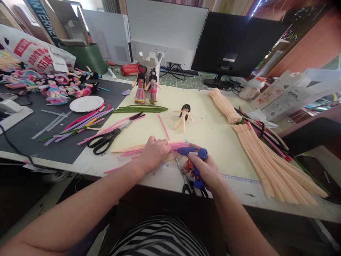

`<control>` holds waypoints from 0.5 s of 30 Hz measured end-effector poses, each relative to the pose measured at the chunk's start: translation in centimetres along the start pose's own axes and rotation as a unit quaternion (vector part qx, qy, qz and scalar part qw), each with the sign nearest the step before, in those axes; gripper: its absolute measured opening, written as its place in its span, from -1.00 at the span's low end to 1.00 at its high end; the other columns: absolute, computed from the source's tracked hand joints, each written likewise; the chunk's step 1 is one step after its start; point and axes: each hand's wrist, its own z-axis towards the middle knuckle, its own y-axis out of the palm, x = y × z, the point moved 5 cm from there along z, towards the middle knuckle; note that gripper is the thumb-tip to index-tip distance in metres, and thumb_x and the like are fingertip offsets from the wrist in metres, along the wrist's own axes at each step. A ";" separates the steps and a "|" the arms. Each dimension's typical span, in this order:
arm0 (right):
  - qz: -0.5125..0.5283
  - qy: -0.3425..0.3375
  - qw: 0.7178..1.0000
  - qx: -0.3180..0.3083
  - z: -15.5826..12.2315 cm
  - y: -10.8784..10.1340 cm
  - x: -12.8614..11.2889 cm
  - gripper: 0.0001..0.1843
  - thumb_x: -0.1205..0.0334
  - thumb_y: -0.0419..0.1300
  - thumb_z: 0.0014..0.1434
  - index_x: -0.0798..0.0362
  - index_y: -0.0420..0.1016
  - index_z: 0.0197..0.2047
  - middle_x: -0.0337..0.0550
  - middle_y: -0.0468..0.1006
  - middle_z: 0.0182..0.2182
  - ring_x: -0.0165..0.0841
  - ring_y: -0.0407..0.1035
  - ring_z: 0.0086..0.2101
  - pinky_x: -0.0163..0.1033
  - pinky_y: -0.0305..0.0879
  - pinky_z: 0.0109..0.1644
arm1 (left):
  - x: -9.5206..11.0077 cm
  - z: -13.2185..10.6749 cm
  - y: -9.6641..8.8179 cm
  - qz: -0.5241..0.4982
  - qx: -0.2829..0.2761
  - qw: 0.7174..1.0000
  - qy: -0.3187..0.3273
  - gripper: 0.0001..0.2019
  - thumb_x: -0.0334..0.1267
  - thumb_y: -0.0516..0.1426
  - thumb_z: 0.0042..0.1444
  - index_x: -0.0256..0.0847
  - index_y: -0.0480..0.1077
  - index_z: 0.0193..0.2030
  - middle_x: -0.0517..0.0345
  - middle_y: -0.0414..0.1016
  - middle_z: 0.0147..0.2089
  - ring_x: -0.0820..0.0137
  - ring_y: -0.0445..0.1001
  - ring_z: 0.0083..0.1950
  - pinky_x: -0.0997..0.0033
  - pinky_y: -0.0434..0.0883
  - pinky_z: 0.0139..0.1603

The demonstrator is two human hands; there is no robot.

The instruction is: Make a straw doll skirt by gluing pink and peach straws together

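Fingers of the left hand (154, 151) press flat on pink and peach pipe-cleaner stems (170, 145); the right hand (206, 170) grips a blue hot-glue gun (194, 160).

Unclothed pipe-cleaner doll with black hair (183, 115) lies mid-surface. Behind it, to the left, two dressed pipe-cleaner dolls (146, 89) stand. Left of it lie black-handled scissors (112, 136); right, bundled peach pipe cleaners (224, 105); before it, both hands.

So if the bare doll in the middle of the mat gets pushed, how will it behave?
The bare doll lies flat with thin limbs spread, so it would probably slide, not roll. It looks small and slight, likely very light. Its thin limbs may bend if pinched.
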 end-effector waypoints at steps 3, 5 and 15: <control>0.002 0.001 1.000 0.000 0.1 0.0 0.1 -0.40 0.07 0.14 0.08 0.03 0.20 0.19 -0.30 0.47 -0.63 -0.38 0.40 -0.59 -0.38 0.21 -0.61 | 0.0 0.0 0.0 -0.003 -0.001 1.000 0.000 -0.74 -0.31 -0.04 0.31 -0.22 0.40 -0.35 0.12 0.41 -0.34 0.36 0.35 -0.32 0.22 0.06 -0.20; 0.000 0.001 1.000 -0.001 0.1 0.0 0.1 -0.40 0.07 0.14 0.09 0.03 0.21 0.19 -0.30 0.47 -0.63 -0.37 0.40 -0.59 -0.38 0.21 -0.61 | 0.0 0.0 0.0 -0.001 0.000 1.000 0.001 -0.74 -0.30 -0.05 0.31 -0.23 0.40 -0.35 0.12 0.41 -0.34 0.36 0.35 -0.33 0.22 0.06 -0.20; -0.010 0.020 1.000 0.021 0.1 -0.2 0.6 -0.39 0.06 0.12 0.08 -0.01 0.19 0.21 -0.31 0.47 -0.63 -0.36 0.42 -0.60 -0.40 0.18 -0.64 | -0.3 0.0 -0.4 -0.045 -0.005 0.999 -0.007 -0.76 -0.31 -0.03 0.30 -0.21 0.43 -0.32 0.15 0.42 -0.32 0.35 0.39 -0.26 0.24 0.07 -0.17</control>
